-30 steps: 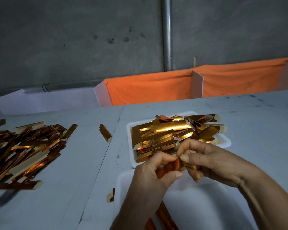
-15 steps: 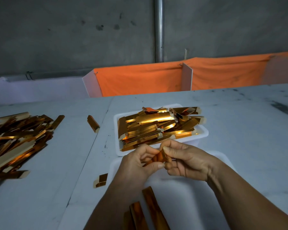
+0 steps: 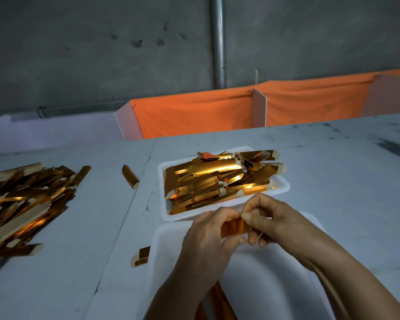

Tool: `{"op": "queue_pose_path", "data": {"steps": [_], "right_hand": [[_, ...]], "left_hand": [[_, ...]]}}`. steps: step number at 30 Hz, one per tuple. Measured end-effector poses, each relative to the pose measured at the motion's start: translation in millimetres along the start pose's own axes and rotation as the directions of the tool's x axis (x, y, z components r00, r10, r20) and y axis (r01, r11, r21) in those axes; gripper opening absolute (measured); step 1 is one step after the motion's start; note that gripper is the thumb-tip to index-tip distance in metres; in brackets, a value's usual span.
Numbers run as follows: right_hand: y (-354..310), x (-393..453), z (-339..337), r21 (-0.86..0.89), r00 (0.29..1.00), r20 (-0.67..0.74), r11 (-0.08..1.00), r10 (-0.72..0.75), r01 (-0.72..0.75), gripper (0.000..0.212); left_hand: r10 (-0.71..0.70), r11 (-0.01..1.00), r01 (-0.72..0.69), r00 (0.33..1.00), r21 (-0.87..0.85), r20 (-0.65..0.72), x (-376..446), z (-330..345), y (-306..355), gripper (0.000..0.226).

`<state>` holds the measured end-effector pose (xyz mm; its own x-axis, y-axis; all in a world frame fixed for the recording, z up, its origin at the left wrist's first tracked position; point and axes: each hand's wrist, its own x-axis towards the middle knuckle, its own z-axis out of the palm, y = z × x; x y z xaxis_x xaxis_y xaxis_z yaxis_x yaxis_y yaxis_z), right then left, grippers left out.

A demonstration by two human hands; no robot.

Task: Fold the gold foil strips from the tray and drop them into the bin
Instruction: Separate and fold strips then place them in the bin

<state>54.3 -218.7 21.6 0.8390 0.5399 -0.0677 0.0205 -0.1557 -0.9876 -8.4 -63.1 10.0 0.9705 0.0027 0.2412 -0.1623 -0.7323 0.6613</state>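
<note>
Both hands pinch one gold foil strip (image 3: pixel 234 228) over the white bin (image 3: pixel 275 285), left hand (image 3: pixel 208 236) at nine o'clock of it, right hand (image 3: pixel 267 221) at three. Best now: align edges, crease firmly, then release. The tray (image 3: pixel 165 213) waits at twelve o'clock.

My left hand (image 3: pixel 208 236) and right hand (image 3: pixel 275 225) meet over the white bin (image 3: pixel 286 285), whose far rim sits just beside the heaped tray (image 3: pixel 284 188), so I see no gap to pass between them. To my left, bare table (image 3: pixel 79 285) lies between the bin and a large strip pile (image 3: pixel 26 199) (two stray strips (image 3: pixel 141 256) (image 3: pixel 129 176) lie there). To my right the table is open.
</note>
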Motion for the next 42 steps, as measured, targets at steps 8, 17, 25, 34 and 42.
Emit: {"op": "queue_pose_path", "data": {"steps": [8, 17, 25, 34, 42], "right_hand": [[-7.7, 3.8, 10.3, -0.007, 0.975, -0.182, 0.992, -0.124, 0.125, 0.008], [-3.1, -2.5, 51.7, -0.722, 0.977, 0.118, 0.661, -0.175, 0.206, 0.039], [-8.2, -4.1, 37.0, -0.321, 0.988, -0.002, 0.936, -0.154, 0.145, 0.024], [-9.3, -2.8, 23.9, 0.343, 0.998, -0.019, 0.938, -0.055, 0.058, 0.051], [-9.6, -3.1, 11.6, 0.275, 0.998, -0.025, 0.96, -0.05, 0.055, 0.037]], "left_hand": [[-0.152, 0.984, 0.065, 0.788, -0.164, -0.596, -0.8, -8.3, -13.1, 0.029], [-0.523, 0.708, 0.199, 0.793, -0.678, -0.313, 1.8, -5.8, -22.9, 0.042], [-0.316, 0.74, 0.124, 0.932, -0.661, -0.179, -2.6, -10.8, -17.4, 0.03], [-0.093, 0.903, -0.002, 0.975, -0.429, -0.202, -2.6, 0.4, 0.6, 0.028], [0.006, 0.837, 0.015, 0.999, -0.548, 0.037, -5.6, -10.0, -6.9, 0.02]]}}
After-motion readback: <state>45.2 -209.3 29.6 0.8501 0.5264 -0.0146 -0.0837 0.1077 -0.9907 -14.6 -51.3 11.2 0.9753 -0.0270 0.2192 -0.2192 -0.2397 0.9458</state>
